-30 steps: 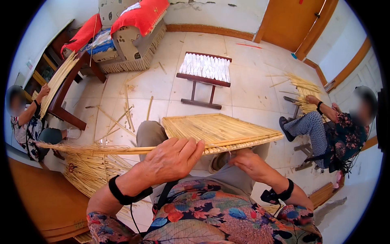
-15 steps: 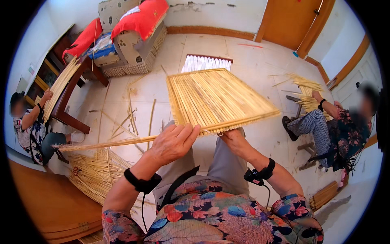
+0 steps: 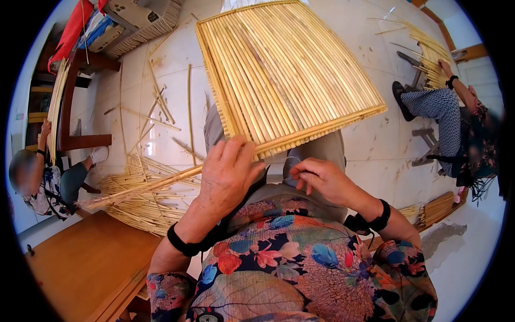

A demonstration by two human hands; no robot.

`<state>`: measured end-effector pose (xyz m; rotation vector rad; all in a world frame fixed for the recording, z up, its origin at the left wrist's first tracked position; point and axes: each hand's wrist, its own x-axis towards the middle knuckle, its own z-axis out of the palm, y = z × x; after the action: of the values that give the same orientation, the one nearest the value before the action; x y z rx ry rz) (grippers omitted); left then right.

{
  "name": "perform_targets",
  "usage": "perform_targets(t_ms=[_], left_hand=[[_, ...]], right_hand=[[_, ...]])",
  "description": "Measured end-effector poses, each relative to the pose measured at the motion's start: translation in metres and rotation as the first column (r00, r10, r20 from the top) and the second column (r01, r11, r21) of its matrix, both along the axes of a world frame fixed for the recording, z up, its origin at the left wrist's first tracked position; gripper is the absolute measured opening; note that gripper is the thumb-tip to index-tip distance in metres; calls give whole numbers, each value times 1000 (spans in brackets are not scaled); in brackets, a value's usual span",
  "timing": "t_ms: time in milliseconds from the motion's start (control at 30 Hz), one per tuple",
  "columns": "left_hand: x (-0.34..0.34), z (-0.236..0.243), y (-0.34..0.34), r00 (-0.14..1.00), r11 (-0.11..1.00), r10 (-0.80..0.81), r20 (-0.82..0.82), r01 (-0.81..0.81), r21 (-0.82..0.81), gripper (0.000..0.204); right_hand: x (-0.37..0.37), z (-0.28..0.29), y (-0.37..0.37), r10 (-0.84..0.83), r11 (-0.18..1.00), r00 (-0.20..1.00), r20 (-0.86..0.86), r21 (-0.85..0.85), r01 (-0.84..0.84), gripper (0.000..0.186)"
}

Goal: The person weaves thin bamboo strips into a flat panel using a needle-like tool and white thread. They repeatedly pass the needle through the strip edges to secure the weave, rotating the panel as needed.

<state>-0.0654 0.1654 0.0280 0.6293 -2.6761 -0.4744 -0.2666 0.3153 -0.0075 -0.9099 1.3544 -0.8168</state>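
A flat panel of pale yellow reed stems (image 3: 289,70), with a bound border, rests tilted over my knees. My left hand (image 3: 225,174) grips its near left corner together with a long stalk (image 3: 171,180) that runs out leftward to a feathery tip. Below the panel's near edge, my right hand (image 3: 316,180) has its fingers pinched on a fine pale thread (image 3: 293,160), which hangs from that edge.
A heap of loose reeds (image 3: 134,201) lies at lower left by a wooden board (image 3: 83,268). A co-worker (image 3: 29,182) sits at left by a dark wooden table (image 3: 86,142); another (image 3: 448,123) sits at right with reeds. Scattered stalks (image 3: 155,107) lie on the tiles.
The panel's far part has swung upward in the view. My right hand has drawn out from beneath the near edge toward me, and the view has tipped further down.
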Motion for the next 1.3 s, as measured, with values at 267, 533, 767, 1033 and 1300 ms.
perform_targets(t_ms=[267, 533, 767, 1033, 1300], left_hand=[[-9, 5, -6, 998, 998, 5, -59, -1, 67, 20], [-8, 5, -1, 999, 1000, -10, -51, 11, 19, 21], [-4, 1, 1, 998, 1000, 19, -59, -18, 20, 23], [-4, -3, -1, 997, 1000, -15, -71, 14, -15, 25], [-1, 6, 2, 999, 999, -42, 11, 42, 25, 39]], right_hand=[[3, 26, -4, -103, 953, 947, -304, -301, 7, 23], [6, 24, -11, -170, 966, 947, -273, -236, 106, 23], [15, 25, -18, -247, 943, 950, -193, -273, 190, 22], [24, 15, -29, -288, 898, 808, -514, -437, 42, 10], [9, 28, -13, -123, 947, 894, -430, -321, -25, 13]])
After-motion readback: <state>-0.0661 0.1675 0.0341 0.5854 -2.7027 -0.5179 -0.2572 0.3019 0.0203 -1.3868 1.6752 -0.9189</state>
